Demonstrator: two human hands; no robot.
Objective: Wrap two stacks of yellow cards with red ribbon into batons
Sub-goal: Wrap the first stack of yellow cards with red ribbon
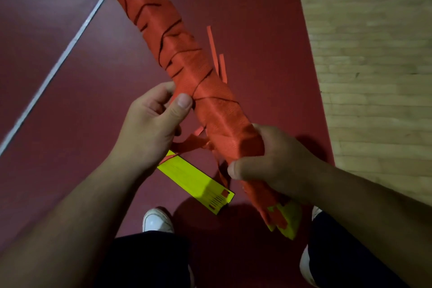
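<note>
A long baton (187, 61) wound in red ribbon runs from the top left down to the lower right, held above the floor. Its yellow card end (288, 220) sticks out below my right hand (273, 163), which grips the baton's lower part. My left hand (152, 124) pinches the ribbon against the baton's left side, thumb on top. Loose red ribbon tails (194, 142) hang between the hands. On the floor beneath lies a yellow card stack (194, 180) with small red marks.
Dark red sports floor (58, 100) with a white line (58, 63) crossing at the left. Pale wooden flooring (374, 54) fills the right side. Two red paper strips (216, 54) lie on the floor beside the baton. My white shoes (156, 220) and dark trousers are at the bottom.
</note>
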